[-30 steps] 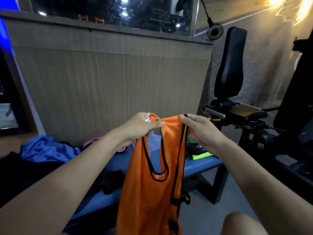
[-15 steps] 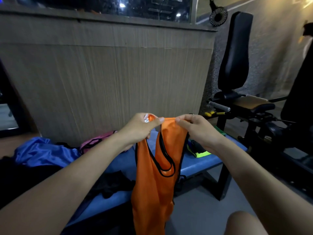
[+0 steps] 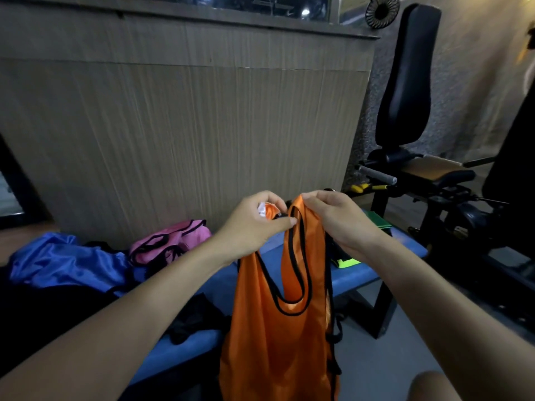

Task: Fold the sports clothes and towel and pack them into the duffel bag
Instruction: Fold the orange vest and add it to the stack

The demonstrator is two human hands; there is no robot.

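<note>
1. Head view shows both hands raised together in front of the person, over a blue bench (image 3: 364, 274).
2. The left hand (image 3: 254, 224) pinches one shoulder strap of an orange vest (image 3: 278, 337), its fingers curled round the bunched fabric and a white tag at the top.
3. The right hand (image 3: 338, 221) grips the other strap just beside it, thumb and fingers clamped on the black-trimmed edge.
4. The orange vest hangs straight down from both hands, in front of the bench's near edge, with its black-edged neck opening facing the camera.
5. On the bench, to the left, a pink vest (image 3: 170, 241) lies crumpled near the wooden panel wall (image 3: 185, 125).
6. Further left lies a shiny blue garment (image 3: 63, 264), and dark clothing (image 3: 197, 319) lies on the bench near the left forearm.
7. Behind the right wrist, a neon yellow-green item (image 3: 348, 263) rests on the bench, with a folded green item (image 3: 376, 219) beyond it.
8. A black gym machine seat (image 3: 405, 82) stands to the right of the bench.
9. A bare knee (image 3: 431, 386) shows at the bottom right.
</note>
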